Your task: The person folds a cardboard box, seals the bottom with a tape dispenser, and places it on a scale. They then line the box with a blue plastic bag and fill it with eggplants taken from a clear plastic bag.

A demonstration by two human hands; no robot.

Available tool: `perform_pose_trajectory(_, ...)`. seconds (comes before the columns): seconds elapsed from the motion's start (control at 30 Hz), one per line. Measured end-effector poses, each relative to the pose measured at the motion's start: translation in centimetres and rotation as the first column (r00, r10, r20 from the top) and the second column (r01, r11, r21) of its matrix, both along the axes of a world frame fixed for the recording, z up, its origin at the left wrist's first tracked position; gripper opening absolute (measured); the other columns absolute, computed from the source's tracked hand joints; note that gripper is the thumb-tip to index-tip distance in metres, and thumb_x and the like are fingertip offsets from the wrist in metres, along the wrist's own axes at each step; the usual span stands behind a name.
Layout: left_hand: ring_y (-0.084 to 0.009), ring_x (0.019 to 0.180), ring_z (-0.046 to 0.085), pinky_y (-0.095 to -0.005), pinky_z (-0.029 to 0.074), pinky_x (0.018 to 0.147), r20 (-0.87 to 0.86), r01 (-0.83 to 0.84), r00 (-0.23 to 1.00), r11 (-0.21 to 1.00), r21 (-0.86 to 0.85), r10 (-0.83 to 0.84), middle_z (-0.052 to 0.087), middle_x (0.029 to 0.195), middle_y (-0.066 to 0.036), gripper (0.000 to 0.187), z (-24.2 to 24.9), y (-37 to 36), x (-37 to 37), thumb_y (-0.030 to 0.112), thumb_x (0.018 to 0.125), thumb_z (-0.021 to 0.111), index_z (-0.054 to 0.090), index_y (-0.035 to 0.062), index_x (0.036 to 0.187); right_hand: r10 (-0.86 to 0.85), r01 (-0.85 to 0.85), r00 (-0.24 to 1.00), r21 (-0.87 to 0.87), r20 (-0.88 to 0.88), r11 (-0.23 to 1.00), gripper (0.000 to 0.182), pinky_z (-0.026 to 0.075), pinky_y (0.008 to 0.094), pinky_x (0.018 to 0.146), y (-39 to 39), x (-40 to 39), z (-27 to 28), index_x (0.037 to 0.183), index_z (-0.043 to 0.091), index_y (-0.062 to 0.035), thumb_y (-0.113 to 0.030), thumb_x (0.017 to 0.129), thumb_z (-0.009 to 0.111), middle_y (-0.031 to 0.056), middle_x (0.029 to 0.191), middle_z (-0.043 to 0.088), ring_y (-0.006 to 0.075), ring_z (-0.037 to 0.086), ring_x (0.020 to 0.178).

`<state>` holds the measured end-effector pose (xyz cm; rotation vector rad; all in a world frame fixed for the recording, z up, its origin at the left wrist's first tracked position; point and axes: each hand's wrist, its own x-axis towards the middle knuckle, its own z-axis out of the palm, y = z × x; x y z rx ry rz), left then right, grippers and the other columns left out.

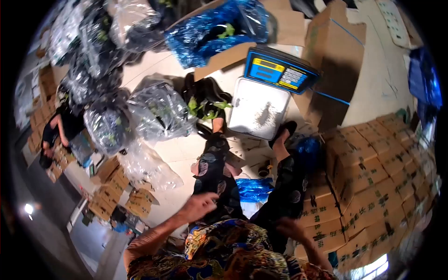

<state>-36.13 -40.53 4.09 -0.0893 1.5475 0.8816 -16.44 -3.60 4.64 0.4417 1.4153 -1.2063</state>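
My left hand [200, 207] is over my left thigh, fingers loosely bent and somewhat apart, with nothing visible in them. By my right thigh is my right hand [290, 228], in shadow and blurred; its fingers are hard to make out. In front of my feet stands a digital scale [282, 70] with a blue and yellow panel. Its white pan [256, 107] carries only dark specks and wet-looking marks. Left of the pan, dark glossy eggplants [203, 95] with green stem ends lie on the floor. Neither hand touches them.
Filled clear plastic bags [161, 109] crowd the left. A carton lined with blue plastic [205, 35] lies behind the scale, beside a tall open carton [333, 65]. Stacked cardboard boxes [368, 186] rise close on my right. Another person [58, 130] bends over at far left.
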Motion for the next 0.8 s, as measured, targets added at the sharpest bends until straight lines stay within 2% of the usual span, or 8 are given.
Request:
perform_pose_trajectory(0.03, -0.0151, 0.075, 0.064, -0.0287, 0.053, 0.070, -0.095, -0.015, 0.995, 0.999, -0.037, 0.012, 0.067, 0.091, -0.008, 0.035, -1.5, 0.2, -2.0, 0.013, 0.087, 0.067, 0.060, 0.0071, 0.120, -0.101, 0.133, 0.970, 0.134, -0.223, 0.982, 0.028, 0.053, 0.0390, 0.071, -0.5, 0.0, -1.7, 0.111, 0.064, -0.0086, -0.023, 0.087, 0.064, 0.0147, 0.097, 0.068, 0.0303, 0.067, 0.085)
perform_pose_trajectory(0.1, -0.0143, 0.077, 0.062, -0.0283, 0.052, 0.070, -0.249, -0.024, 0.968, 0.999, -0.046, 0.012, 0.066, 0.093, -0.007, 0.033, -4.3, 2.0, -6.1, 0.009, 0.087, 0.065, 0.060, 0.0054, 0.119, -0.382, 0.467, 0.874, 0.300, -0.299, 0.832, 0.024, 0.052, 0.0327, 0.072, -0.9, -5.0, -4.4, 0.109, 0.063, -0.0063, -0.016, 0.088, 0.065, 0.0132, 0.091, 0.066, 0.0196, 0.066, 0.083)
perform_pose_trajectory(0.23, -0.0169, 0.079, 0.062, -0.0289, 0.052, 0.071, -0.454, 0.035, 0.891, 0.993, 0.116, 0.022, 0.063, 0.095, -0.010, 0.034, -8.9, 10.8, -12.6, 0.003, 0.086, 0.061, 0.058, 0.0022, 0.120, -0.765, 0.830, 0.558, 0.183, -0.323, 0.528, 0.041, 0.049, 0.0327, 0.079, 1.6, -8.5, -13.3, 0.126, 0.052, -0.0025, -0.030, 0.096, 0.059, 0.0095, 0.109, 0.060, 0.0171, 0.059, 0.098)
perform_pose_trajectory(0.33, -0.0250, 0.084, 0.063, -0.0334, 0.051, 0.074, -0.542, 0.191, 0.836, 0.972, 0.137, -0.088, 0.061, 0.095, -0.014, 0.032, -12.3, 18.0, -14.0, 0.001, 0.085, 0.062, 0.059, 0.0026, 0.117, -0.642, 0.852, 0.517, 0.269, -0.566, 0.449, 0.049, 0.049, 0.0349, 0.080, 3.7, -9.4, -18.6, 0.130, 0.047, -0.0013, -0.032, 0.095, 0.060, 0.0118, 0.116, 0.056, 0.0195, 0.059, 0.100)
perform_pose_trajectory(0.43, -0.0333, 0.089, 0.060, -0.0367, 0.050, 0.079, -0.843, 0.419, 0.538, 0.874, 0.245, -0.021, 0.060, 0.100, -0.017, 0.033, -17.2, 24.7, -14.1, 0.000, 0.082, 0.063, 0.060, 0.0015, 0.115, -0.525, 0.885, 0.464, 0.352, -0.713, 0.304, 0.044, 0.050, 0.0378, 0.080, 5.6, -9.7, -21.8, 0.126, 0.048, -0.0006, -0.025, 0.092, 0.064, 0.0152, 0.118, 0.053, 0.0246, 0.058, 0.101)
perform_pose_trajectory(0.5, -0.0342, 0.092, 0.058, -0.0382, 0.048, 0.083, -0.894, 0.462, 0.441, 0.836, 0.297, 0.075, 0.060, 0.105, -0.017, 0.035, -20.0, 28.4, -14.0, -0.003, 0.081, 0.064, 0.060, 0.0012, 0.115, -0.367, 0.860, 0.487, 0.362, -0.793, 0.359, 0.041, 0.050, 0.0381, 0.080, 6.5, -9.7, -23.0, 0.122, 0.050, -0.0010, -0.020, 0.090, 0.066, 0.0150, 0.118, 0.052, 0.0262, 0.058, 0.101)
perform_pose_trajectory(0.67, -0.0354, 0.096, 0.056, -0.0401, 0.046, 0.084, -0.976, 0.614, 0.090, 0.760, 0.213, 0.200, 0.060, 0.104, -0.016, 0.038, -23.0, 35.1, -15.9, -0.005, 0.075, 0.066, 0.060, 0.0014, 0.112, 0.072, 0.885, 0.316, 0.321, -0.946, 0.338, 0.038, 0.047, 0.0396, 0.084, 5.0, -11.5, -23.0, 0.111, 0.057, -0.0031, -0.016, 0.080, 0.074, 0.0163, 0.125, 0.048, 0.0308, 0.051, 0.109)
perform_pose_trajectory(0.8, -0.0319, 0.086, 0.056, -0.0402, 0.048, 0.074, -0.982, 0.715, -0.183, 0.691, -0.105, 0.041, 0.059, 0.092, -0.012, 0.042, -23.2, 38.1, -16.5, 0.000, 0.073, 0.068, 0.059, 0.0032, 0.113, 0.436, 0.841, 0.106, 0.315, -0.894, 0.441, 0.046, 0.037, 0.0384, 0.095, 4.1, -13.6, -25.0, 0.112, 0.062, -0.0063, -0.026, 0.073, 0.076, 0.0128, 0.129, 0.050, 0.0272, 0.047, 0.116)
